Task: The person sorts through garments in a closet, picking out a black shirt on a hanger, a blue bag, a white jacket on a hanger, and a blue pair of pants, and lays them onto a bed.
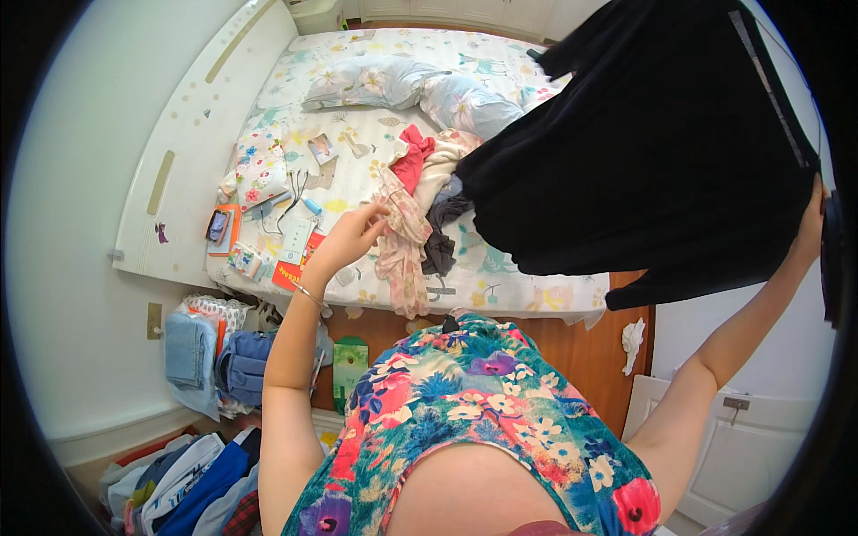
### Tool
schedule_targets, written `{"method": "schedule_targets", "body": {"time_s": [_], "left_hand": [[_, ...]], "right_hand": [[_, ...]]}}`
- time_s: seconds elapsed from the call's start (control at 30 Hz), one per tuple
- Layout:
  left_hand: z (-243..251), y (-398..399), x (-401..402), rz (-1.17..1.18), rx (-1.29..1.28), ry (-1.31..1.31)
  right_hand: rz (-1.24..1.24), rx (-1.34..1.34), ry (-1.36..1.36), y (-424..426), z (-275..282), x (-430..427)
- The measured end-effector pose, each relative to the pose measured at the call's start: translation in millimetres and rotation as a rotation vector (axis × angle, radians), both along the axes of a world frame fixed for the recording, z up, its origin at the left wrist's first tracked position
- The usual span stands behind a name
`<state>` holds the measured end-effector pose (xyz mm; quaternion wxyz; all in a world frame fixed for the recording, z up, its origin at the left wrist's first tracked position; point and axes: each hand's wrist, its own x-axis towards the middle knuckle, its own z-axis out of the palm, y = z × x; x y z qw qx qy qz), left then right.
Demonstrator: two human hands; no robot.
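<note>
At the far right, my right hand [811, 218] is raised and grips the edge of a large black garment [637, 154]. The garment spreads out in the air and hides the right part of the bed. My left hand [352, 238] is over the bed with loosely curved fingers and holds nothing. Its fingertips overlap a pink floral cloth [402, 268] in view; whether they touch it I cannot tell. Beside that cloth lie a red cloth [410, 161], a cream cloth [436, 171] and a dark grey garment [440, 234], all crumpled together.
The bed [549, 295] has a printed sheet and a white headboard [181, 141]. A floral quilt [375, 84] lies across it. Near the headboard are a pillow [261, 167], a phone [218, 226] and small boxes [248, 260]. Folded clothes [191, 358] and a garment pile [194, 482] are at lower left.
</note>
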<state>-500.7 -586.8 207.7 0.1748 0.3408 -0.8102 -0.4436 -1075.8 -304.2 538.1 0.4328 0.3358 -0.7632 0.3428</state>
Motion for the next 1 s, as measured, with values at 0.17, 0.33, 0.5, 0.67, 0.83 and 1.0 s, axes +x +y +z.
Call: {"method": "schedule_targets", "body": {"time_s": [0.17, 0.33, 0.5, 0.67, 0.83, 1.0], "left_hand": [[-35, 12, 17, 0.016, 0.104, -0.073], [-60, 28, 33, 0.095, 0.214, -0.086], [-95, 51, 45, 0.201, 0.339, -0.058], [-135, 93, 62, 0.336, 0.341, -0.076], [-147, 154, 70, 0.485, 0.216, -0.105], [-153, 235, 92, 0.872, 0.366, -0.198]], "right_hand": [[-0.127, 0.074, 0.073, 6, -2, 1], [-0.097, 0.064, 0.076, -9, -23, 8], [0.154, 0.061, -0.070, -61, -75, 43], [0.428, 0.082, -0.413, -143, -187, 69], [0.408, 0.110, -0.578, -209, -357, 77], [0.268, 0.211, -0.692, -292, -507, 101]]}}
